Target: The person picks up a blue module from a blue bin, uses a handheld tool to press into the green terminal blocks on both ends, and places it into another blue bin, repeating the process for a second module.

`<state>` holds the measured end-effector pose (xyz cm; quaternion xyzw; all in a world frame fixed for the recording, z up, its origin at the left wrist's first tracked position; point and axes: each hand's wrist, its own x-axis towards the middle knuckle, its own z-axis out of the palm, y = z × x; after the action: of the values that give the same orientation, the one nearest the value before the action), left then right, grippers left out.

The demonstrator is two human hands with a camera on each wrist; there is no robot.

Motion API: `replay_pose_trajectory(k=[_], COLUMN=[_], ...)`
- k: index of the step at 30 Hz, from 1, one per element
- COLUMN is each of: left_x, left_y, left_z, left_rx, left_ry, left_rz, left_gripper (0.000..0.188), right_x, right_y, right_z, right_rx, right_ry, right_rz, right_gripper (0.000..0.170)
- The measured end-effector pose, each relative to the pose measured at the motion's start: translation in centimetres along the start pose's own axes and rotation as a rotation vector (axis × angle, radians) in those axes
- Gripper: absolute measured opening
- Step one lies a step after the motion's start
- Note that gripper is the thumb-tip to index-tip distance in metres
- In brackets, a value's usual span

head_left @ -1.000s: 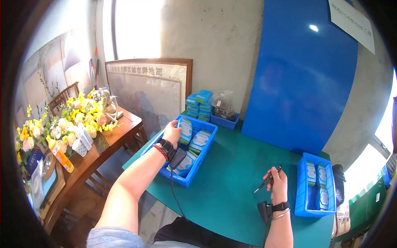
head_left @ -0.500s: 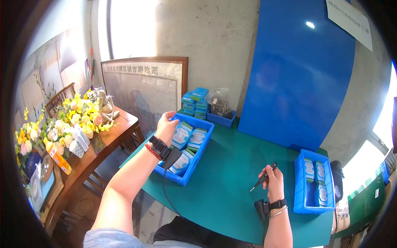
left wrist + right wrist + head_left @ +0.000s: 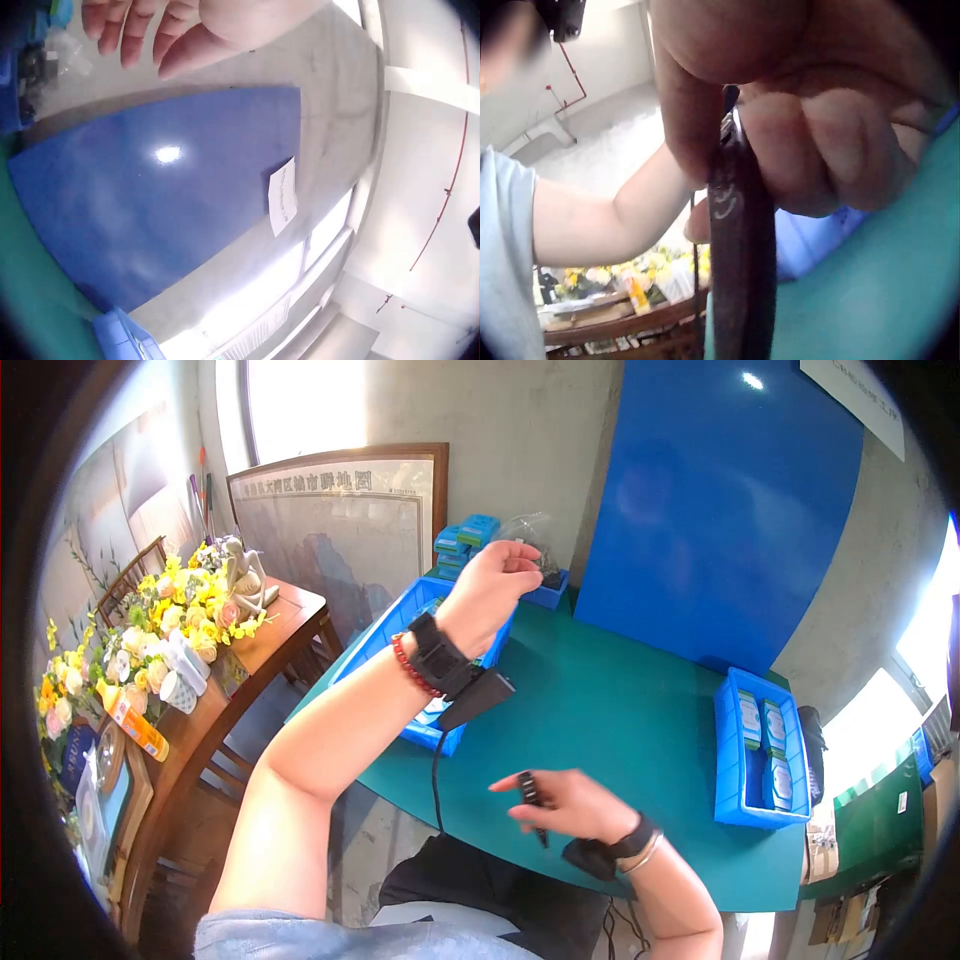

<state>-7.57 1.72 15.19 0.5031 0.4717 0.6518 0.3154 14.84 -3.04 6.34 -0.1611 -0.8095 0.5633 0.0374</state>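
My left hand [image 3: 490, 592] is raised over the left blue bin [image 3: 440, 742], its fingers loosely bent and holding nothing. In the left wrist view the same hand [image 3: 176, 30] shows its relaxed fingers against the wall. Blue-and-white packs [image 3: 432, 707] lie in that bin, mostly hidden behind my forearm. Over the front of the green table [image 3: 610, 710], my right hand [image 3: 580, 805] grips a slim black pen-shaped tool [image 3: 530, 790]. Seen from the right wrist, the tool's dark handle [image 3: 742, 277] bears a pale mark and is pinched between thumb and fingers.
Another blue bin [image 3: 760, 816] with several packs [image 3: 750, 720] stands at the table's right. Stacked packs [image 3: 478, 528] and a small blue bin [image 3: 549, 597] are at the back, before a leaning blue board [image 3: 720, 510]. Flowers [image 3: 195, 605] crowd a wooden side table [image 3: 300, 605].
My left hand has lifted off a pack in the left bin and swung up and right. The right hand, still gripping the tool, has moved left and turned inward.
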Motion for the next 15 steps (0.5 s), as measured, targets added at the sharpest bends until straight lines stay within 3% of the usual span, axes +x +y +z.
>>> replay_pose_trajectory(k=[2, 4, 10, 11, 14, 15], left_x=[0.1, 0.9, -0.7, -1.0, -2.6, -3.0], left_y=[0.0, -1.0, -0.2, -0.2, -0.2, -0.6], left_z=[0.9, 1.3, 3.3, 3.6, 5.2, 5.8], left_rx=[-0.009, -0.031, -0.09, -0.109, -0.187, -0.221], left_ry=[0.032, 0.042, 0.039, 0.02, -0.002, -0.007], left_rz=[-0.043, -0.062, -0.11, -0.101, -0.07, -0.061], left_gripper=[0.03, 0.029, 0.031, 0.031, 0.031, 0.031], right_x=[1.6, 2.5, 3.2, 2.3, -1.4, -3.0], right_y=[2.0, 2.0, 1.5, 0.9, 0.7, 0.3], right_z=[2.7, 4.8, 6.8, 6.5, 5.7, 5.3], right_rx=[0.024, 0.084, 0.189, 0.13, -0.324, -0.413], right_ry=[-0.06, -0.102, -0.254, -0.212, -0.025, -0.003], right_rz=[-0.06, 0.066, 0.2, 0.225, 0.114, 0.182], right_gripper=[0.043, 0.046, 0.024, 0.018, 0.025, 0.029])
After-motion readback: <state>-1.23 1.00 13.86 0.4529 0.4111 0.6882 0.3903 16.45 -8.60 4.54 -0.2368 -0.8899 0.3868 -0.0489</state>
